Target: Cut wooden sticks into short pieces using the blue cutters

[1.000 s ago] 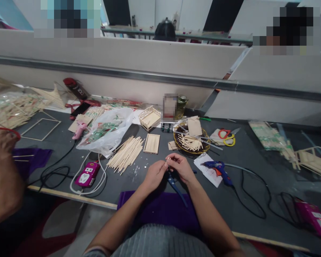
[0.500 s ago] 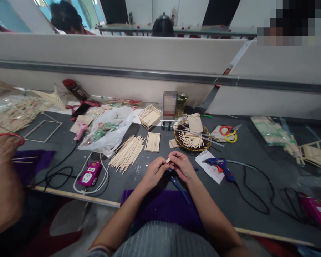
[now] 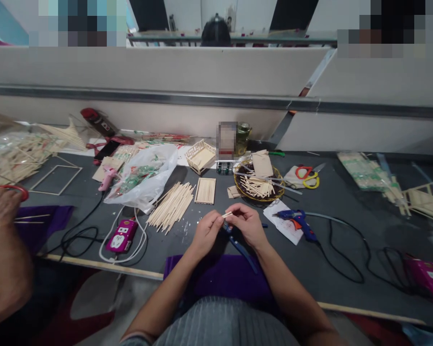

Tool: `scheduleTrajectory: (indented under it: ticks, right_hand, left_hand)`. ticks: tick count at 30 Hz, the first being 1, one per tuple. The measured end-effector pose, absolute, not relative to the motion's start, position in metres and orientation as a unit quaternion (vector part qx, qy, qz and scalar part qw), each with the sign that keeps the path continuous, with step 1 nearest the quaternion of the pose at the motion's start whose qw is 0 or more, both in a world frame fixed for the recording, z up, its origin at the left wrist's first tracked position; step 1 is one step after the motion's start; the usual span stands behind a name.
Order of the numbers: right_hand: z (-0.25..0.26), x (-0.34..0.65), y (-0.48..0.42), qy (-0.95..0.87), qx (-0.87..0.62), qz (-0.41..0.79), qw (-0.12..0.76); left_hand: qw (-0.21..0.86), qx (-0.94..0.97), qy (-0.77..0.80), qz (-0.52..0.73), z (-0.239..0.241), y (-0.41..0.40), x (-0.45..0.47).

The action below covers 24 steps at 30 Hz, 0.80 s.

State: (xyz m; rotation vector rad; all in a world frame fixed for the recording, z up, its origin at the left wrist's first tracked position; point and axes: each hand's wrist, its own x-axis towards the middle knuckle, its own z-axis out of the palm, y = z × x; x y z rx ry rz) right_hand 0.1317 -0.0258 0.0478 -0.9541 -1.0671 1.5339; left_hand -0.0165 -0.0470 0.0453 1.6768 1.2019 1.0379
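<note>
My left hand (image 3: pixel 206 232) and my right hand (image 3: pixel 248 222) meet over the grey table, and both pinch a short pale wooden stick (image 3: pixel 227 215) held level between the fingertips. Blue-handled cutters (image 3: pixel 240 245) lie on the table just under my hands. A fan of long bamboo sticks (image 3: pixel 171 204) lies to the left of my hands, beside a small flat panel of glued sticks (image 3: pixel 205 191).
A blue glue gun (image 3: pixel 296 222) rests on white paper to the right, its black cord looping away. A wire basket of cut sticks (image 3: pixel 260 185), scissors (image 3: pixel 307 176), a pink power strip (image 3: pixel 121 235) and a plastic bag (image 3: pixel 144 175) surround me. Another person's forearm (image 3: pixel 3 250) fills the left edge.
My hands have stayed together at the same spot; the short stick between the fingers has turned to lie more level. The view has shifted slightly.
</note>
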Motion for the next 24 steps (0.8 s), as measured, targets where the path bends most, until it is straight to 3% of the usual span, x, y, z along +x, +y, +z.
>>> scheduleTrajectory:
  ticks: [16, 24]
  right_hand:
    - [0.067, 0.135, -0.036, -0.578, -0.392, 0.498, 0.514]
    - [0.062, 0.133, -0.037, -0.551, -0.418, 0.510, 0.512]
  left_hand:
    - [0.378, 0.657, 0.442, 0.480, 0.046, -0.053, -0.018]
    - [0.234, 0.737, 0.431, 0.465, 0.055, -0.053, -0.016]
